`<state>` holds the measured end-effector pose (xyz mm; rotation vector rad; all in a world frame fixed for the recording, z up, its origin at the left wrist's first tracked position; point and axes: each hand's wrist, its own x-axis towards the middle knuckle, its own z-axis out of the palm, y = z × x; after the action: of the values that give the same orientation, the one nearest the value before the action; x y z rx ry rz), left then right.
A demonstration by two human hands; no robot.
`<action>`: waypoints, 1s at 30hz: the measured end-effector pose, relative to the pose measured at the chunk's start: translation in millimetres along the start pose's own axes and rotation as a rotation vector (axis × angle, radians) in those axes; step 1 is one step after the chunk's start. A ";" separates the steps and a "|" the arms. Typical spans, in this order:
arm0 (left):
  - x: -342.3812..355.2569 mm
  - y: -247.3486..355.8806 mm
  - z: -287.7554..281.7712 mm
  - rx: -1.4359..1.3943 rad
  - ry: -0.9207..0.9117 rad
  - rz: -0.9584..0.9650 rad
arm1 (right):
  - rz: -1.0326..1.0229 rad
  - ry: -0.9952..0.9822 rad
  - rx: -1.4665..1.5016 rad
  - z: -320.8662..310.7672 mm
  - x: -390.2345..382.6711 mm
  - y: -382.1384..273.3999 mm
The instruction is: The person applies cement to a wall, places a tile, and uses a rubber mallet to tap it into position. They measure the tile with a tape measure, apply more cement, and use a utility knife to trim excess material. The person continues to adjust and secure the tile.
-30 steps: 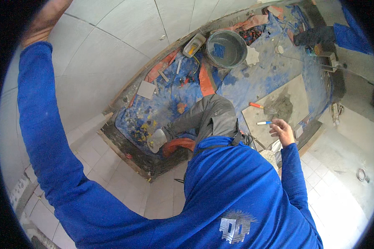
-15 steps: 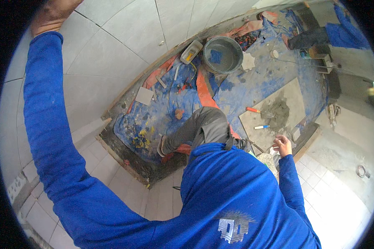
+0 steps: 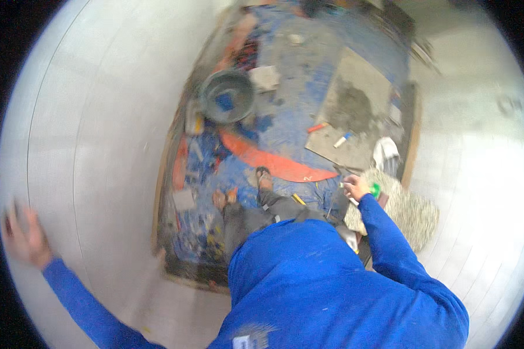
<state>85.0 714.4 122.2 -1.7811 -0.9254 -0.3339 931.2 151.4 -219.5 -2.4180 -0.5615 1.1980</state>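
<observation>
White tiled wall (image 3: pixel 105 116) fills the left half of my view, its joint lines bent by the lens. Right of it lies a blue sheet (image 3: pixel 285 122) covering the floor, smeared with grey and littered with scraps. Pale floor tiles (image 3: pixel 477 145) take up the right side.

My blue sleeves and chest occupy the lower part of the view. My grey trouser leg (image 3: pixel 256 218) extends onto the sheet, with a sandalled foot (image 3: pixel 264 177) at its end.

A square grey board (image 3: pixel 355 110) rests on the sheet at upper right, with a dark heap of mortar (image 3: pixel 349 107) on its middle. An orange strip (image 3: pixel 273 163) curves across the sheet just ahead of my foot. A round grey bucket (image 3: pixel 227 96) stands left of the board, with something blue inside. A speckled slab (image 3: pixel 404 209) lies at the sheet's right edge, under my right hand.

My left hand (image 3: pixel 24 235) is flung out to the far left against the wall, fingers spread and holding nothing; it is blurred, so I cannot tell if it touches the tile.

My right hand (image 3: pixel 356 187) is closed around a small green object (image 3: pixel 376 189), which is located just above the near edge of the speckled slab. I cannot identify the object further.

A small orange tool (image 3: pixel 317 127) and a white and blue tube (image 3: pixel 342 139) lie on the board's near edge.
</observation>
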 end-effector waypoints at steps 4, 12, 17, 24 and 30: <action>63.8 58.3 -45.5 -0.019 -0.048 -0.175 | 0.224 0.148 0.313 44.6 -22.2 21.8; 158.5 342.5 -128.1 -0.728 -0.387 -0.206 | 0.363 0.154 0.639 92.8 52.1 46.4; 139.1 544.4 -158.5 -1.213 -0.813 -0.028 | 0.296 0.093 0.349 105.9 214.1 87.0; 132.0 783.8 -191.3 -1.523 -1.537 -0.189 | 0.517 0.044 -0.017 66.3 416.2 214.2; 71.5 1045.5 -111.4 -1.399 -1.459 0.370 | 0.676 0.333 0.207 25.1 537.2 299.9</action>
<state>910.3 491.2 -493.8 -3.5280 -1.3650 0.9956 1263.8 174.2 -737.2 -2.6110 0.4953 0.9681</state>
